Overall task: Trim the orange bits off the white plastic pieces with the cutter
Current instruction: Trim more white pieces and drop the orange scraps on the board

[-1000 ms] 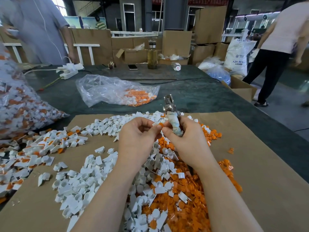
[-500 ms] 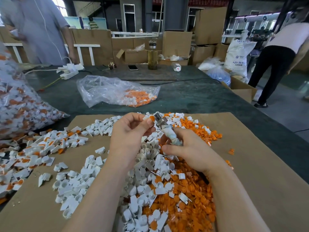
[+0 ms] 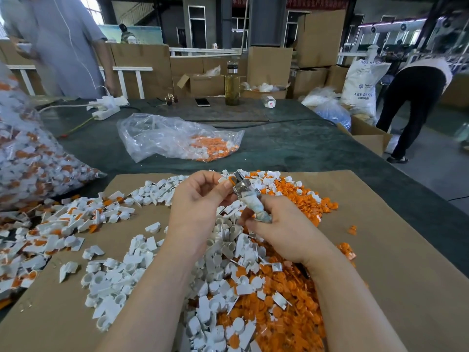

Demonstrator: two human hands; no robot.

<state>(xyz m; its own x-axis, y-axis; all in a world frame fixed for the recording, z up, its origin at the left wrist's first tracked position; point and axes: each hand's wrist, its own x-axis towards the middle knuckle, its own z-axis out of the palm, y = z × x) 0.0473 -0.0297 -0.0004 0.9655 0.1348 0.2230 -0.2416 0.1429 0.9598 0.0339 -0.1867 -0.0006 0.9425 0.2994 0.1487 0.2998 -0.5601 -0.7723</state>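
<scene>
The left hand (image 3: 200, 199) pinches a white piece (image 3: 224, 183) above the heap, its orange bit (image 3: 231, 180) at the cutter (image 3: 243, 185) head. The right hand (image 3: 281, 229) grips the wrapped handles; next, I'd say, a firm squeeze.

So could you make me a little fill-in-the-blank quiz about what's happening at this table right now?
1. The right hand grips the taped handle of the ____.
2. The left hand pinches a small white piece with a bit of ____ colour at the cutter tip.
3. The loose piles lie on a sheet of brown ____.
4. Farther back on the dark table lies a clear plastic ____ with orange bits inside.

Missing words: cutter; orange; cardboard; bag
</scene>
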